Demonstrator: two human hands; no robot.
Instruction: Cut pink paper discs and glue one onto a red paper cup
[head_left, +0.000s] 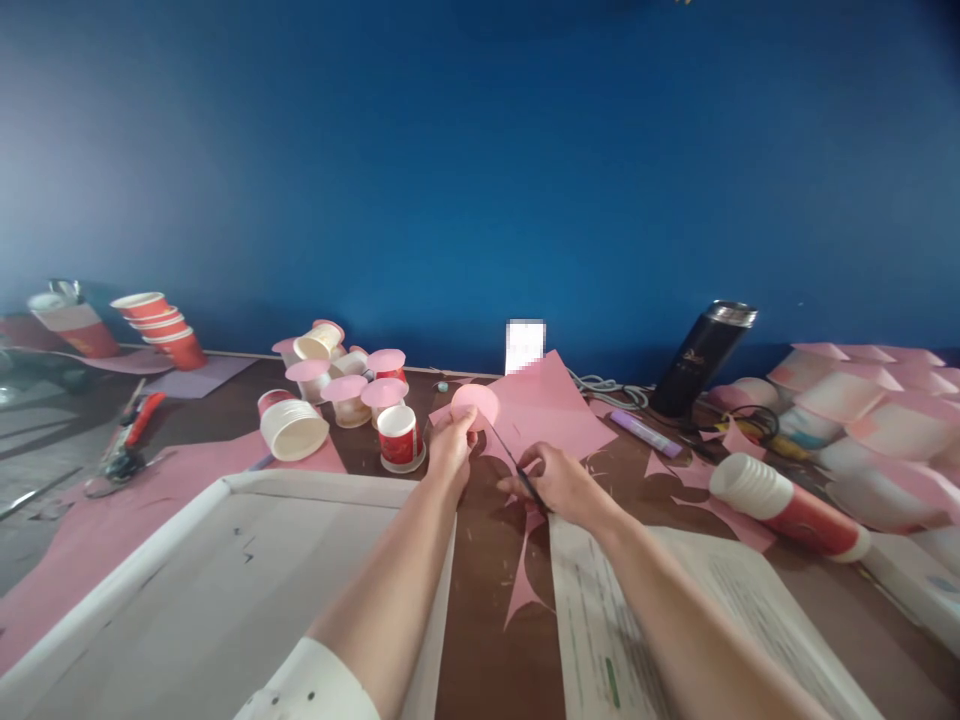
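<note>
On the bench (pixel 487 620), far L, nested red cups (pixel 166 330) lean in a stack, prob. to save room. Next, disc-topped cups (pixel 347 402) are grouped, mostly upright, likely to keep the flat tops steady. Centre: L hand (pixel 452 445) has its fingers pinching a pink circle (pixel 478 402) at its lower edge, prob. leaving the rim free for blades. R hand (pixel 568 485) has its fingers closed round scissors (pixel 531 488), tips angled up near the circle; pink offcuts (pixel 523 592) below. Further R, purple tube (pixel 646 434) & black bottle (pixel 694 362) sit apart, approx. clear of the cutting.
</note>
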